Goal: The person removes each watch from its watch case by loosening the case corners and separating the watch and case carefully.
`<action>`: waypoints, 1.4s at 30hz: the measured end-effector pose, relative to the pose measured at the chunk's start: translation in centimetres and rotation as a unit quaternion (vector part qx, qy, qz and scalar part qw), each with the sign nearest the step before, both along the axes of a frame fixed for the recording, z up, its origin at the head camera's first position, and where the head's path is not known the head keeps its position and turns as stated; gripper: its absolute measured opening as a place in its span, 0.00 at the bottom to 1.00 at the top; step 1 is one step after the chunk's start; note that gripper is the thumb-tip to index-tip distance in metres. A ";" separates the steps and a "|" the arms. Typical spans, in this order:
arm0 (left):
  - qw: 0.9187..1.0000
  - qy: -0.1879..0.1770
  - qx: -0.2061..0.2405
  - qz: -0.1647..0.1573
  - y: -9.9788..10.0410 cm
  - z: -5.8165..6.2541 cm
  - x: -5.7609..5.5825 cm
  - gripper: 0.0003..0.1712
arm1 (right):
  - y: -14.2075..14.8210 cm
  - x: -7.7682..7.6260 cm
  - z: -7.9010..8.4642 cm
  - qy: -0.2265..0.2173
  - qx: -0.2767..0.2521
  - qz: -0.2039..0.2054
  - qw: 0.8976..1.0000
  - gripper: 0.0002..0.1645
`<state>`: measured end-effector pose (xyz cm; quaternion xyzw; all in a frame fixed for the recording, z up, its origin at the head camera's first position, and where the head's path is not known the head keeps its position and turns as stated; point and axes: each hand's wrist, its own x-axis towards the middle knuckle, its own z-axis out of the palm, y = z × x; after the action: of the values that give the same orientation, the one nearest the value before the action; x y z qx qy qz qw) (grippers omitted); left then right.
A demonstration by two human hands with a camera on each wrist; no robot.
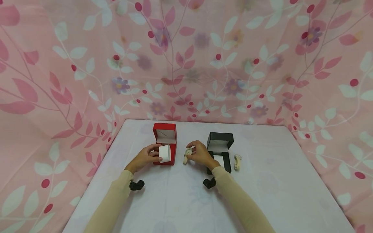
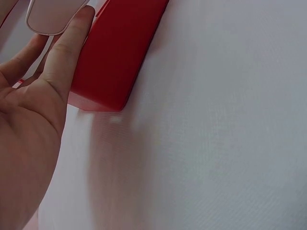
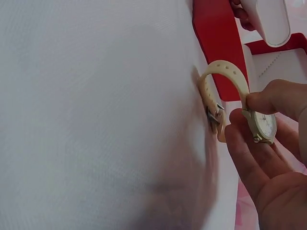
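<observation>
My left hand [image 1: 148,156] grips a white watch cushion [image 1: 164,153] just over the open red watch box [image 1: 172,154]. In the left wrist view the thumb lies along the cushion's edge, beside the box's red side wall [image 2: 117,52]. To the right of that box, my right hand [image 1: 201,154] pinches a cream wristwatch [image 1: 188,152] between thumb and fingers. Its strap [image 3: 225,69] curves in a buckled loop in the right wrist view, and the round dial [image 3: 265,123] faces toward the fingers' side.
Behind my right wrist stands an open black watch box [image 1: 220,142] with a white cushion [image 1: 219,160] inside. A second cream watch [image 1: 237,162] lies to its right. All rest on a white-covered table [image 1: 175,207] with floral fabric [image 1: 192,64] behind.
</observation>
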<state>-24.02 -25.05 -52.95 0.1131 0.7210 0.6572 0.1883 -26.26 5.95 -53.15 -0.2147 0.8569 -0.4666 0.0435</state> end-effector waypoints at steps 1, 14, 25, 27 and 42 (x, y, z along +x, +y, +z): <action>1.000 -0.001 0.000 0.001 0.0 0.0 0.0 0.37 | 0.0 0.0 0.0 0.006 0.006 -0.002 1.000 0.22; 1.000 -0.004 0.000 0.001 0.0 0.0 -0.1 0.36 | 0.2 -0.1 0.5 0.042 0.007 0.025 0.999 0.26; 1.000 0.001 -0.004 -0.005 0.0 0.3 0.0 0.37 | -0.2 0.2 3.0 0.020 0.011 -0.025 0.999 0.18; 1.000 0.000 -0.011 -0.002 -0.1 0.1 -0.1 0.38 | -0.3 0.2 3.2 0.023 0.026 -0.008 0.999 0.20; 0.960 0.151 -0.231 0.050 -0.1 1.7 -0.5 0.41 | -1.3 0.8 2.0 0.035 0.057 0.078 0.995 0.23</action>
<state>-24.50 -25.19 -51.27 0.1277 0.8781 0.4565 0.0651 -25.45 4.65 -51.11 -0.2945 0.8637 -0.4042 0.0623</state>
